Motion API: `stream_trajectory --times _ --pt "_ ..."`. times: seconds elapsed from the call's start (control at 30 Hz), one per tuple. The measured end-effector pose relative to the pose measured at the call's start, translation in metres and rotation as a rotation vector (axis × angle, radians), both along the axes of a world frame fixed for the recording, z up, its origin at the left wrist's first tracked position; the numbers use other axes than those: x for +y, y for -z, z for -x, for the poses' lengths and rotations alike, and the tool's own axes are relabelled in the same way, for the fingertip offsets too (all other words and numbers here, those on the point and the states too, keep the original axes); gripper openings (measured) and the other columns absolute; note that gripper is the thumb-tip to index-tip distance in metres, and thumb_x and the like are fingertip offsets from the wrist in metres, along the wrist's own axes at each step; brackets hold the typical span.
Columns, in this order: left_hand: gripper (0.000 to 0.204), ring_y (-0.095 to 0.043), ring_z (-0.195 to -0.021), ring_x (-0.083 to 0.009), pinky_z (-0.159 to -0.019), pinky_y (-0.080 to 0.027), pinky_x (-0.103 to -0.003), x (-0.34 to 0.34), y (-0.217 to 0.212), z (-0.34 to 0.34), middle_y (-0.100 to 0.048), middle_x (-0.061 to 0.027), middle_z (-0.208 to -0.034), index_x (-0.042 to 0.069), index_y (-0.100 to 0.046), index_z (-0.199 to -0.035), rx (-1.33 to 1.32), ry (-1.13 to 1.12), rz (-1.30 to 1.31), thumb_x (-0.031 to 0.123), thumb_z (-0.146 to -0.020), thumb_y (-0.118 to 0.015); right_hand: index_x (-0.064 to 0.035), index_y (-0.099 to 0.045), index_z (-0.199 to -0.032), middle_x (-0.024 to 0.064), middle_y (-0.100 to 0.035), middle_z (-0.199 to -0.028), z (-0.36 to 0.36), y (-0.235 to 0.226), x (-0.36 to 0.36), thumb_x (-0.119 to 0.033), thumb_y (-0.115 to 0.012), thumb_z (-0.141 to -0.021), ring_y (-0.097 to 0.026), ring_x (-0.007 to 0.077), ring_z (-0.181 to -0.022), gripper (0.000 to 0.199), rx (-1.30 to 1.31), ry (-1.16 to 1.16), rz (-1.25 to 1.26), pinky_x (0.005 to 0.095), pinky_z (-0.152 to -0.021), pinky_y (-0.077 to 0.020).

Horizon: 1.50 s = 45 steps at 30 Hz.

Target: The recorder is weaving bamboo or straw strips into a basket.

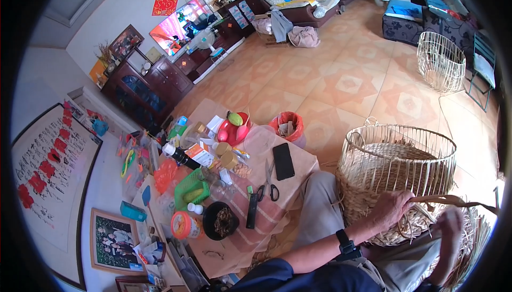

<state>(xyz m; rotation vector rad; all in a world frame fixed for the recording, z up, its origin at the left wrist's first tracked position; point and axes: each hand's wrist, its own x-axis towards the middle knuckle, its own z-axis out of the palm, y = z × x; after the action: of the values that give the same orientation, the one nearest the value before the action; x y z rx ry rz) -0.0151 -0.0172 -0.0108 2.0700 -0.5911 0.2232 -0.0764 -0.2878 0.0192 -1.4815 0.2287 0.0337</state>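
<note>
A half-woven straw basket [397, 172] rests on the person's lap. The left hand [392, 209] presses against its woven wall, clasping strands; the right hand [450, 228] pinches a straw strip [453, 201].

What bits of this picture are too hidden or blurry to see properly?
- Right hand, head view: blurred near the lower right rim, so its grip on the straw strands is unclear.
- Left hand: its fingertips are tucked against the woven basket, hidden.
- Basket's bottom: covered by the person's lap and hands.
- Dark bowl on the table: contents too small to name.
- Framed photo: too small to make out.
</note>
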Motion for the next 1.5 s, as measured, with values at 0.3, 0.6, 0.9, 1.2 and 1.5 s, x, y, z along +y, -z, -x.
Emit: stream_trajectory --times 0.3,0.6,0.9,1.2,1.5 --pt "0.02 -0.069 -0.077 -0.0385 -0.068 -0.054 -0.048 0.001 0.01 0.005 -0.067 -0.017 -0.084 0.002 -0.057 -0.106 -0.084 -0.075 0.001 0.002 -0.09 -0.068 -0.0028 -0.066 -0.104 0.0018 -0.061 -0.075 -0.07 0.031 0.097 -0.015 -0.072 -0.095 -0.051 0.0057 -0.056 0.017 -0.167 -0.104 0.406 0.0234 -0.044 -0.0379" --pt "0.068 -0.059 -0.101 -0.0259 -0.104 -0.044 -0.044 -0.022 0.01 0.034 -0.06 -0.0145 -0.111 -0.015 -0.036 -0.152 -0.549 -0.314 -0.813 0.021 -0.096 -0.047 -0.0013 -0.062 -0.097 0.0002 -0.058 -0.075 -0.091 0.009 0.087 -0.008 -0.069 -0.097 -0.054 0.0082 -0.058 0.009 -0.189 -0.016 0.143 0.0253 -0.052 -0.0428" --pt "0.052 -0.058 -0.097 -0.0226 -0.1 -0.044 -0.04 -0.039 -0.005 0.033 -0.058 -0.0098 -0.099 -0.011 -0.054 -0.138 -0.239 -0.24 -1.136 0.02 -0.095 -0.049 -0.0018 -0.066 -0.092 0.0101 -0.061 -0.087 -0.093 -0.019 0.104 -0.001 -0.071 -0.083 -0.063 0.0273 -0.07 0.01 -0.71 -0.232 1.016 0.0365 -0.06 -0.0516" --pt "0.042 -0.056 -0.103 -0.0317 -0.095 -0.046 -0.043 -0.011 0.024 0.012 -0.058 -0.0169 -0.106 -0.003 -0.06 -0.116 -0.147 -0.069 -0.465 0.022 -0.084 -0.07 -0.0047 -0.057 -0.113 0.0212 -0.058 -0.075 -0.087 -0.021 0.133 -0.018 -0.051 -0.104 -0.06 0.0379 -0.063 0.017 -0.41 -0.204 0.826 0.0477 -0.054 -0.0439" --pt "0.051 -0.056 -0.11 -0.0377 -0.099 -0.047 -0.047 -0.006 0.028 0.01 -0.057 -0.0183 -0.114 -0.002 -0.056 -0.124 -0.139 0.005 -0.155 0.013 -0.078 -0.075 -0.0046 -0.053 -0.125 0.0086 -0.065 -0.092 -0.085 0.026 0.089 -0.001 -0.078 -0.079 -0.063 0.0181 -0.072 0.052 -0.436 -0.098 0.698 0.0323 -0.061 -0.0515"
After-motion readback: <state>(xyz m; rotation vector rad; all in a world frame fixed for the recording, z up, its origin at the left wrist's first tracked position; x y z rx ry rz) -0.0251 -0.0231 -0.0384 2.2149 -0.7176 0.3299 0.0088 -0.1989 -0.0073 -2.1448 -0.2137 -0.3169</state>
